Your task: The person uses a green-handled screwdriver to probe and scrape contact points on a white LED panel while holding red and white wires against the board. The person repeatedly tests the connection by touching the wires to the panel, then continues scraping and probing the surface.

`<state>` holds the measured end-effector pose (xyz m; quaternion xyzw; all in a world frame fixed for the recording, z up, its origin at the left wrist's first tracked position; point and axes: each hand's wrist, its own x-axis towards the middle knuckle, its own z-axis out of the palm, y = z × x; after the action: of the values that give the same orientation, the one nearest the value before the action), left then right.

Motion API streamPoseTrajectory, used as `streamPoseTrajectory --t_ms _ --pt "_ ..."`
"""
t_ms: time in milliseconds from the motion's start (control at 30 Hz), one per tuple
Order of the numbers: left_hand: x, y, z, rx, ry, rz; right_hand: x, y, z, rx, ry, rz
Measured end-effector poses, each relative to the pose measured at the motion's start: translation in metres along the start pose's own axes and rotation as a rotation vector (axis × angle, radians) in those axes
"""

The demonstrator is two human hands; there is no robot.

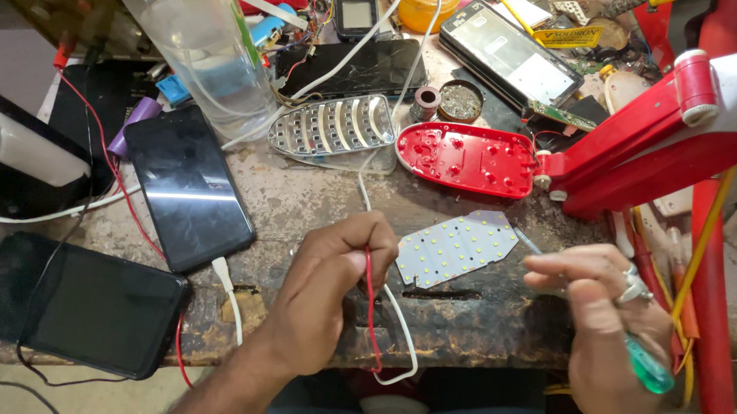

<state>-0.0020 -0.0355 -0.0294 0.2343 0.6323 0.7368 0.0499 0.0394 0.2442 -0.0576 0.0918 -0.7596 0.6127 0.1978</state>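
**Two hands at work over a white LED board on a cluttered desk**

The left hand (338, 267) is curled closed, pinching a thin red wire (371, 309) and a white wire (402, 331) that loop down over the front edge of the desk (303, 196). The right hand (602, 309) is closed around a screwdriver (647, 365) with a green see-through handle; its thin metal shaft points up and left, with the tip just beside the right end of the LED board (457, 247). A ring sits on one finger of this hand.

The LED board, a flat white panel dotted with small yellow lights, lies on the desk between the two hands, near the front edge. Behind it lies a red plastic lamp shell (468, 157), joined to a red hinged arm (649, 127), and to its left a silver reflector tray (335, 124). A black phone (188, 184) lies face up to the left, with a tablet (79, 303) nearer the front corner. A clear plastic bottle (198, 46) stands behind the phone.
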Motion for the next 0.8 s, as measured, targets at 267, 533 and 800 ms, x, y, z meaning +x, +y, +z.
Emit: streamPoseTrajectory --t_ms 267,533,800 --pt "0.015 0.004 0.0 0.374 0.035 -0.196 0.004 -0.013 0.011 -0.175 0.042 0.185" --pt "0.025 0.01 0.009 -0.069 0.065 -0.42 0.006 -0.012 0.014 -0.15 0.003 0.188" --pt "0.03 0.012 0.016 0.931 0.085 0.095 0.015 -0.02 0.025 -0.21 -0.05 0.004"
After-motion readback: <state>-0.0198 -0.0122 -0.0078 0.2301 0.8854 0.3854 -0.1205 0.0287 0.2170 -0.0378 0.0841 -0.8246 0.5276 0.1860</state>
